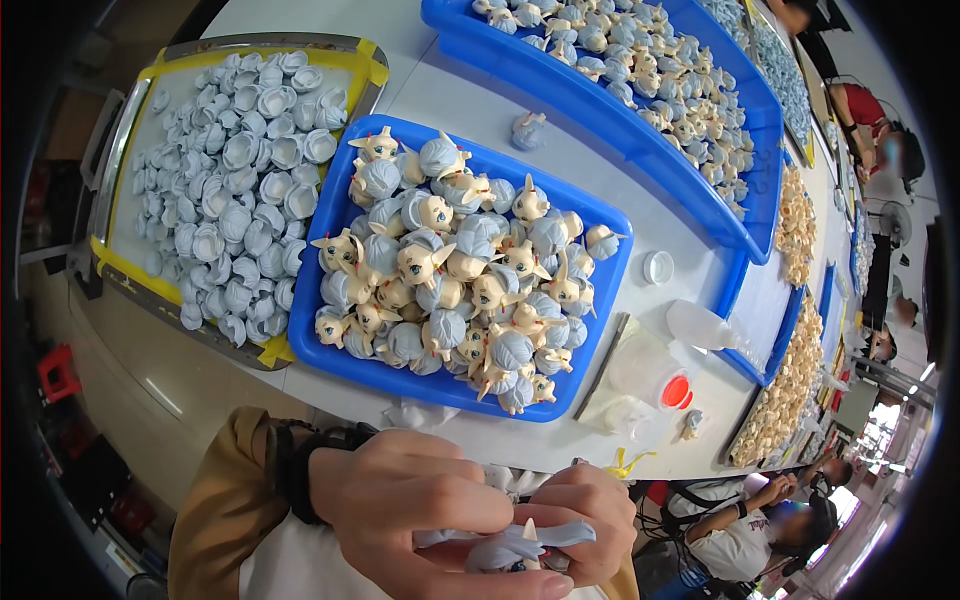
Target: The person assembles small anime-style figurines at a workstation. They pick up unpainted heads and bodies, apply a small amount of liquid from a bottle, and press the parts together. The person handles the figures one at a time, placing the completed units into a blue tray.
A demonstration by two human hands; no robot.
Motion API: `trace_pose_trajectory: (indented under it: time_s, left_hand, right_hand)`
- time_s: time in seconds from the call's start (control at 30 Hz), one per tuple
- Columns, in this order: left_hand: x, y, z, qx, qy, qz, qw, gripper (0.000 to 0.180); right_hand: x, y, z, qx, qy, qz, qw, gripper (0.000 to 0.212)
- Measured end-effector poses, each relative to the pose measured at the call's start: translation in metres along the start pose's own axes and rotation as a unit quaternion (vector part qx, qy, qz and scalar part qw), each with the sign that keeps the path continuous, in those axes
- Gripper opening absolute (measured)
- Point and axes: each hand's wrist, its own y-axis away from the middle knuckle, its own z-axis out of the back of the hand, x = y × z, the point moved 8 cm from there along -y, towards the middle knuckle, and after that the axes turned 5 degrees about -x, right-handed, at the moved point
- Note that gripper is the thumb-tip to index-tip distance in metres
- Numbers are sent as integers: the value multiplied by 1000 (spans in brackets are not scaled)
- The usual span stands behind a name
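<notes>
Close to my body, at the lower edge, both hands are closed round one small doll head [505, 550] with grey-blue hair and a pale pointed ear. My left hand [415, 505] grips it from the left, its thumb along the underside. From the right, my right hand [588, 510] holds it with curled fingers, partly hidden. Just beyond my hands lies a blue tray [450, 398] heaped with similar doll heads [420, 262], cream with blue-grey hair. To its left, a yellow-edged framed tray [345, 60] carries loose blue-grey hollow hair pieces [240, 150].
A larger blue bin [590, 112] of doll heads stands at the back. One loose hair-coloured piece [528, 131] lies before it. At right are a white cap [658, 267], a clear bottle [700, 326] and a jar with a red lid [677, 391]. Other people [745, 535] sit along the bench.
</notes>
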Motion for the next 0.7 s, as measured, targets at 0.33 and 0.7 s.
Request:
trace_pose_trajectory:
  time_s: [0.33, 0.7]
  left_hand:
    - [-2, -1, -2, -4, 9, -5, 1000, 28]
    - [-3, 9, -8, 42, -20, 71, 996, 35]
  right_hand:
    - [10, -6, -2, -26, 35, 35, 998, 23]
    - [-8, 17, -9, 113, -3, -68, 991, 19]
